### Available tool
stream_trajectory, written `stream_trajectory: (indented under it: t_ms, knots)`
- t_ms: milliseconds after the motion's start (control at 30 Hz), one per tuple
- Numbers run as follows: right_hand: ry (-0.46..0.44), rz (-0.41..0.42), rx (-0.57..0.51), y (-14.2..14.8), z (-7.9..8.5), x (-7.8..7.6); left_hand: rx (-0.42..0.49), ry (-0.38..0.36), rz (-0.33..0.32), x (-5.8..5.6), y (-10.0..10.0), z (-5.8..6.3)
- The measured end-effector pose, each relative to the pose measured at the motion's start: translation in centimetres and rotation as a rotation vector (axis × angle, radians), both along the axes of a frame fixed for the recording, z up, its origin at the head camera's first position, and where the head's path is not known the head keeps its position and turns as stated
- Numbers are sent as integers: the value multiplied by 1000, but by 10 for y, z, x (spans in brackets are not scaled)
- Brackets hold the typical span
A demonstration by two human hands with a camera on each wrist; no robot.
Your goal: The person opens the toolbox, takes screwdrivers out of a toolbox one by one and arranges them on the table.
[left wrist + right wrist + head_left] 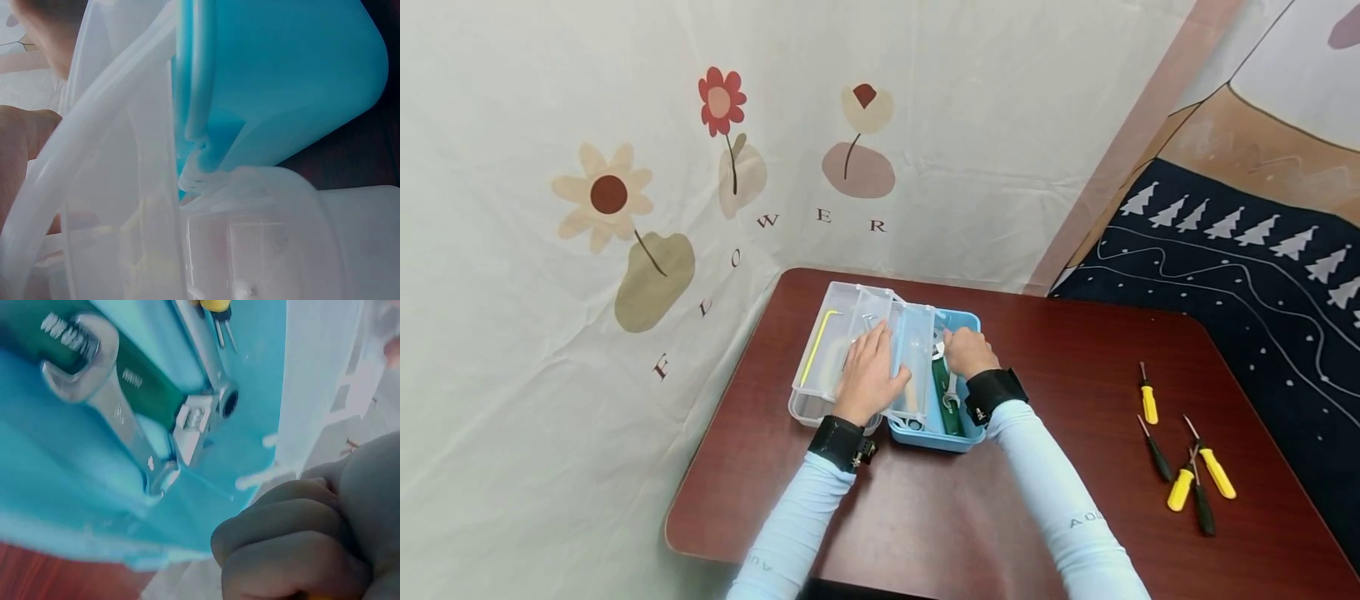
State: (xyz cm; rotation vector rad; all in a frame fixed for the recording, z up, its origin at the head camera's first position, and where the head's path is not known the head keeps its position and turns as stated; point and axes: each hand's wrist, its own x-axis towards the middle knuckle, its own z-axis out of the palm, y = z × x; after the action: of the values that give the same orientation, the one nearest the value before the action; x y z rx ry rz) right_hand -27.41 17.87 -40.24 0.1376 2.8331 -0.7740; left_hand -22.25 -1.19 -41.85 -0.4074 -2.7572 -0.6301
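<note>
My left hand [868, 375] lies with fingers extended over the clear plastic tray [917, 329] hinged to the light blue toolbox [958, 321]. In the left wrist view, the translucent tray wall [119, 206] hides part of this hand. My right hand [972, 354] is over the toolbox's right side, its fingers curled. A sliver of something yellow [322, 597] shows beneath these fingers in the right wrist view; the rest is hidden. Inside the box are a dark green tool [147, 378] with white lettering, an open-ended wrench [115, 409] and another wrench [203, 340].
To the left, a clear lid [812, 408] lies folded back, with a yellow hex key [817, 346] seen through the plastic. Several screwdrivers, including a yellow one [1149, 404] and a black one [1159, 458], lie at the right of the brown table [1052, 492]. Printed cloth [962, 167] hangs behind.
</note>
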Motion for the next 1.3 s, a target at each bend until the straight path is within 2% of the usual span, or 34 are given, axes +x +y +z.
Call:
stream_trajectory:
  t_ms: [200, 367, 633, 867, 1133, 1300]
  knots:
    - [-23, -26, -14, 25, 5, -5, 6, 1, -2, 2, 1, 0]
    - [45, -32, -10, 48, 10, -5, 8, 3, -6, 3, 2, -2]
    - [103, -38, -24, 86, 16, 4, 4, -6, -2, 2, 3, -1]
    - [239, -72, 32, 133, 15, 15, 6, -21, -9, 3, 3, 1]
    - [205, -81, 66, 192, 7, 33, 3, -47, 9, 1, 2, 1]
    - [202, -133, 94, 228, -1, 51, 10, -40, 6, 0, 3, 0]
